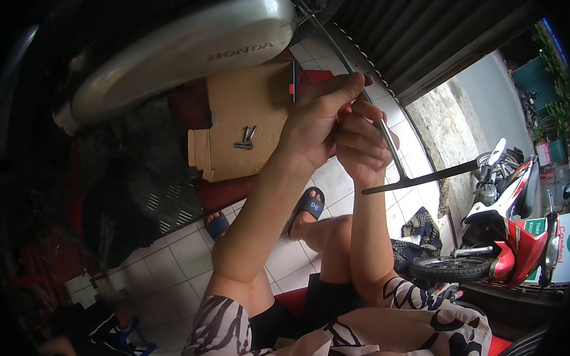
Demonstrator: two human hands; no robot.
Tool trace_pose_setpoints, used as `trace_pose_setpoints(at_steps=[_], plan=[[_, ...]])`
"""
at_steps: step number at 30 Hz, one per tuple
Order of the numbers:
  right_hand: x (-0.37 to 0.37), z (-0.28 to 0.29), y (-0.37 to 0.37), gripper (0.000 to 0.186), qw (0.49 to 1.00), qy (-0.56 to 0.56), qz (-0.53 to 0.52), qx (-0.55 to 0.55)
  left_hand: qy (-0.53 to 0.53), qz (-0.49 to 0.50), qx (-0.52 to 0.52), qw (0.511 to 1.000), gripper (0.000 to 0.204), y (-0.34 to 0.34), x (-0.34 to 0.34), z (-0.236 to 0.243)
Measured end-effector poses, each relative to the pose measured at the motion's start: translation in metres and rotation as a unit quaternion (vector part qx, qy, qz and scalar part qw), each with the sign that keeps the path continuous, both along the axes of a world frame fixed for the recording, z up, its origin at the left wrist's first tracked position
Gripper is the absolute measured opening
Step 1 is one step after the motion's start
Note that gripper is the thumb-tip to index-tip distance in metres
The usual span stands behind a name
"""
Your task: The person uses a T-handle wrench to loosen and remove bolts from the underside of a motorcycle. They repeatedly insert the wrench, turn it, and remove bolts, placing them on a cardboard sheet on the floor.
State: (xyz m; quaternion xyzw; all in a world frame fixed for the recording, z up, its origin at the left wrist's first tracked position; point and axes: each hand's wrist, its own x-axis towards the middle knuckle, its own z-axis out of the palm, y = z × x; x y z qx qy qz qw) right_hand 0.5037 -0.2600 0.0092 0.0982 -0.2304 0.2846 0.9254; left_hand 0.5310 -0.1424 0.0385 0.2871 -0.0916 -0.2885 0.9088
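My left hand (317,115) is closed, its thumb and fingers at the upper shaft of a long metal T-handle wrench (393,148). Just below and beside it, my right hand (362,138) has its fingers curled around the same shaft. The wrench slants from the motorcycle at the top down to its dark crossbar, which lies nearest to my right wrist. Its far end is lost in the dark under the machine. Whatever else may be inside the fingers is hidden.
A silver motorcycle cover (182,54) fills the upper left. Below it, several bolts (247,139) lie on a cardboard sheet (233,110). A red-and-white motorcycle (506,224) stands at right, near a crumpled patterned cloth (420,232). Another person (90,336) is at lower left beside a blue stool (139,340).
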Motion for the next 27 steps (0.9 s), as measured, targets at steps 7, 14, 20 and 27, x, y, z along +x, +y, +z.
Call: trace_pose_setpoints(at_steps=[7,14,20,27], plan=[[0.0,-0.002,0.002,0.026,0.999,0.026,-0.035,-0.027,-0.018,0.059,-0.002,0.998,0.019,-0.002,0.0,-0.001],[-0.001,0.001,0.012,0.025,1.0,0.002,0.012,0.023,-0.017,0.029,-0.013,0.999,0.019,0.003,0.001,-0.004],[0.003,-0.002,0.002,0.03,1.0,-0.009,0.018,0.019,-0.127,0.063,0.094,0.985,0.023,0.003,0.005,-0.006],[-0.005,-0.002,-0.017,0.051,0.924,-0.118,-0.157,-0.329,-0.111,0.05,0.073,0.99,0.021,0.009,0.006,-0.012]])
